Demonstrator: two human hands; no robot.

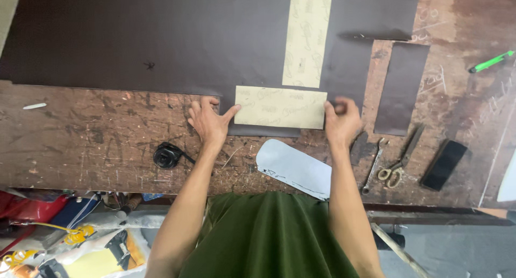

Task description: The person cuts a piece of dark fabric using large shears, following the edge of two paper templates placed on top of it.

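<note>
L hand flat w/ fingers spread, thumb on L edge of tan paper template; template lies on dark brown sheet on counter; R hand curled at R edge, grip unclear; placement seems done, scissors untouched.

Single head cam, looks straight down, close over scratched workbench, wearer's torso at btm edge
</note>
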